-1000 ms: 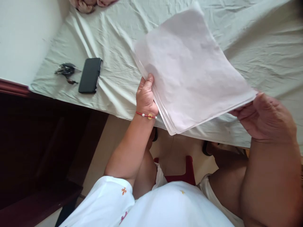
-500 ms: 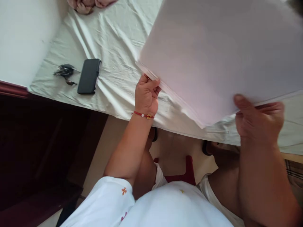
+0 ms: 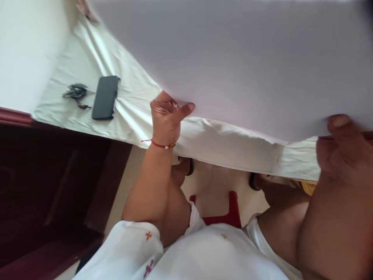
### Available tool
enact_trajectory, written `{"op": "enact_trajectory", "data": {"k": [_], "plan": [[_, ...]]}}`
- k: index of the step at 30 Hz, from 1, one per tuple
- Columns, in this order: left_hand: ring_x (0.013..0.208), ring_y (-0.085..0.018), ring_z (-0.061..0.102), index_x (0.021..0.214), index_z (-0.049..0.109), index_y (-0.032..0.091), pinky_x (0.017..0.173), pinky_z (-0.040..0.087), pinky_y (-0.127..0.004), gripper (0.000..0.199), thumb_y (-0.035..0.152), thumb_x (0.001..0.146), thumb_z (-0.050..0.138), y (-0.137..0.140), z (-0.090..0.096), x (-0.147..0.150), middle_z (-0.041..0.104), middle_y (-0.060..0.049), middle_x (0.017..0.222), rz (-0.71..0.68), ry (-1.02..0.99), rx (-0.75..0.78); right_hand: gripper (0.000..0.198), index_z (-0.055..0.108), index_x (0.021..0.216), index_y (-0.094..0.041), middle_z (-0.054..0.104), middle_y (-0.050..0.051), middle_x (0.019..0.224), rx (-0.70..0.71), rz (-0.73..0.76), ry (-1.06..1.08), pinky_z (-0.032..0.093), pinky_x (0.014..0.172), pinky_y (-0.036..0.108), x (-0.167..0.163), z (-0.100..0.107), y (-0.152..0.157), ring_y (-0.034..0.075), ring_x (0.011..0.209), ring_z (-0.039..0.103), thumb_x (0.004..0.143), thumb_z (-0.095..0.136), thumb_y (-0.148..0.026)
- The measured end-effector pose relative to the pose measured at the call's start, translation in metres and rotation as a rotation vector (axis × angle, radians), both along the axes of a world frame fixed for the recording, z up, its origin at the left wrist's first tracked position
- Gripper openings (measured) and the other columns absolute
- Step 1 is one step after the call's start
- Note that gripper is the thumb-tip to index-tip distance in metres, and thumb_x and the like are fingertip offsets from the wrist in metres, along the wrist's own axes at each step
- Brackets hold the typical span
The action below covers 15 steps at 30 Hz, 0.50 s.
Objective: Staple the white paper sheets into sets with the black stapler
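A large stack of white paper sheets (image 3: 233, 66) fills the upper right of the view, raised above the cloth-covered table. My left hand (image 3: 169, 118), with a red string bracelet at the wrist, grips the near left edge, thumb on top and fingers underneath. My right hand (image 3: 346, 144) pinches the near right edge the same way, its thumb lying on the top sheet. The far edge of the sheets runs up to the top of the view, and their right end is cut off.
On the pale cloth (image 3: 131, 89) at left lie a black phone-like case (image 3: 105, 97) and a small bundle of dark cable (image 3: 76, 91). A dark wooden cabinet (image 3: 52, 186) stands at lower left. Below me is a red stool (image 3: 233, 210).
The sheets have come up closer to the camera and turned, covering more of the table. My left hand has shifted slightly left, my right hand to the right.
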<state>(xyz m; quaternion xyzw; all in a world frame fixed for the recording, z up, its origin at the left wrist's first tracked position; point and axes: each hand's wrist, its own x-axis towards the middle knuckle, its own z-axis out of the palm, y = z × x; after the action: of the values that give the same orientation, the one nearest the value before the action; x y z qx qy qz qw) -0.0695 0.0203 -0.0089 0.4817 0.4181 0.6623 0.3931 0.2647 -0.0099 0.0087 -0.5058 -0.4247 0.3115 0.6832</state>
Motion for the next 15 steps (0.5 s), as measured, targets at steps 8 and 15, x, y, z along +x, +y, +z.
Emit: {"op": "enact_trajectory", "data": {"k": [8, 15], "plan": [[0.108, -0.022, 0.072, 0.092, 0.079, 0.026, 0.106, 0.055, -0.042, 0.032, 0.028, 0.064, 0.094, 0.001, -0.001, -0.007, 0.077, -0.001, 0.101, -0.132, 0.012, -0.102, 0.054, 0.069, 0.097, -0.023, 0.072, 0.002, 0.103, -0.115, 0.157, -0.041, 0.052, 0.109, 0.052, -0.016, -0.015, 0.000, 0.024, 0.110, 0.069, 0.050, 0.096, -0.020], [0.108, -0.026, 0.070, 0.082, 0.071, 0.023, 0.104, 0.057, -0.048, 0.037, 0.036, 0.058, 0.096, -0.003, 0.003, -0.013, 0.070, -0.002, 0.093, -0.121, -0.022, -0.147, 0.060, 0.069, 0.098, -0.029, 0.072, 0.000, 0.109, 0.019, 0.097, -0.083, 0.056, 0.099, 0.060, -0.013, -0.007, -0.005, 0.029, 0.104, 0.071, 0.045, 0.099, -0.038]]}}
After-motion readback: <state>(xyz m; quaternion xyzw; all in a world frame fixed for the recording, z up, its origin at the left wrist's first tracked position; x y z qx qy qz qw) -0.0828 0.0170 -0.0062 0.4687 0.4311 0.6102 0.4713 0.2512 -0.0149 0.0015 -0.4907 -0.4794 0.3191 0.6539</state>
